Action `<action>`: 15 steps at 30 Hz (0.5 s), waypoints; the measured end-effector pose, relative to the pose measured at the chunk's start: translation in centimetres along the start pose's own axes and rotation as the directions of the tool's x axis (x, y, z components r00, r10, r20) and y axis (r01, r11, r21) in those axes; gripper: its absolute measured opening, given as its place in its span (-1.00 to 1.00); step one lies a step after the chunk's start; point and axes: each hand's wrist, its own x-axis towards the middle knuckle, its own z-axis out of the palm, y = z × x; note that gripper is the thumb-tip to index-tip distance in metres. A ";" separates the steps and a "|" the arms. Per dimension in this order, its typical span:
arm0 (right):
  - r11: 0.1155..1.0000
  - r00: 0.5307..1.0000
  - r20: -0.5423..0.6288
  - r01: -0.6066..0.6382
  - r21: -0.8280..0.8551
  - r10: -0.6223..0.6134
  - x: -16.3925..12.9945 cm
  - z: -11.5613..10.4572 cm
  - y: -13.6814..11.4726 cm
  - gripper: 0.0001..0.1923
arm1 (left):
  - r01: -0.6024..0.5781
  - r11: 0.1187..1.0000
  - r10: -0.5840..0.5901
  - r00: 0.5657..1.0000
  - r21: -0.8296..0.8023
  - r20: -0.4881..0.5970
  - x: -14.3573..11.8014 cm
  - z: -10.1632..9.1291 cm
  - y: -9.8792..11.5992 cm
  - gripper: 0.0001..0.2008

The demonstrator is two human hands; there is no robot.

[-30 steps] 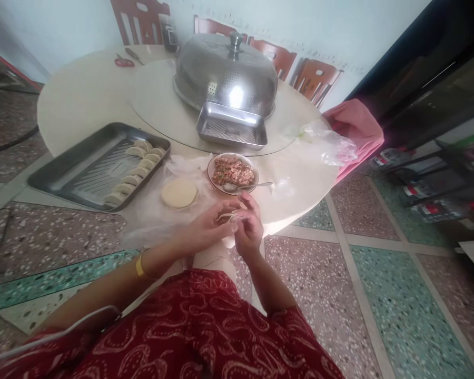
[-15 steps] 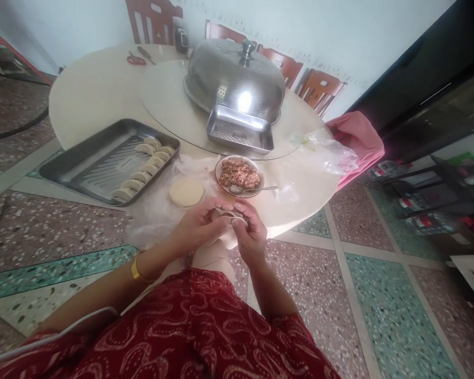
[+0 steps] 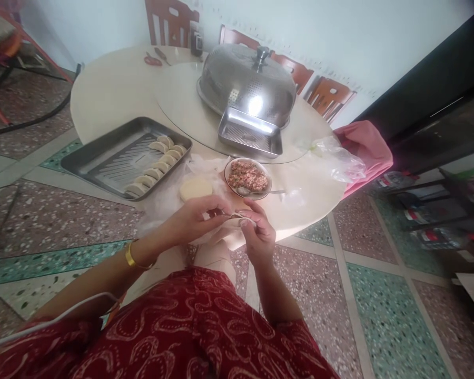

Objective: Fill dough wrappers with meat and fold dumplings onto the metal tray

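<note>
A folded dumpling is held between both hands, in front of the table's near edge. My left hand pinches its left end between thumb and fingertips. Around its right side curl the fingers of my right hand, thumb on the near edge. Just beyond the left hand lies a stack of round dough wrappers on a plastic bag. The bowl of minced meat filling stands past the hands, a spoon resting in it. Several finished dumplings line the right side of a metal tray.
A big perforated metal lid and a small metal tray occupy the glass turntable. Scissors lie at the back left. A clear plastic bag and pink cloth are at the right edge. Chairs stand behind.
My left fingers have drawn left toward the dumpling's end, while my right hand keeps its hold. The view has shifted, so the table appears slightly farther right.
</note>
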 end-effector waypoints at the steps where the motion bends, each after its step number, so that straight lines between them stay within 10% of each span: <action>1: 1.000 1.000 0.006 0.007 -0.014 -0.007 0.0 0.1 0.0 -0.84 | -0.006 1.000 0.006 1.000 -0.007 -0.022 0.0 0.1 0.0 -0.86; 15: 0.994 0.989 0.142 0.047 -0.095 -0.033 0.1 0.8 -0.6 -0.93 | 0.091 0.982 -0.109 0.988 -0.163 -0.105 -0.9 1.0 0.3 -0.86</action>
